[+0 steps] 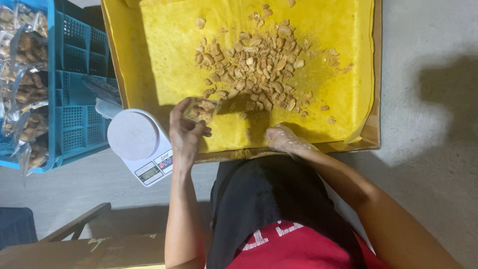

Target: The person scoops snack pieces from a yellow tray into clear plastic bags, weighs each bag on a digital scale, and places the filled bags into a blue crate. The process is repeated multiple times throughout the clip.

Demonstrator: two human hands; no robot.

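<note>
From the head view, the left hand (183, 130) sits just left of center, fingers wrapped around a small clear bag (200, 108) partly filled with pale tan, lumpy snack pieces, held at the lower edge of the yellow sheet (164, 60). The right hand (283, 138), in a thin see-through glove, rests curled on the sheet near the bottom middle, and I honestly can't tell if it's pinching anything. The loose pile of pieces (256, 67) is spread across the upper middle, with a white kitchen scale (141, 144) and a blue crate (79, 84) of filled bags off to the left.

A white kitchen scale (141, 146) sits beside a blue crate (79, 89) holding filled bags (27, 55).
</note>
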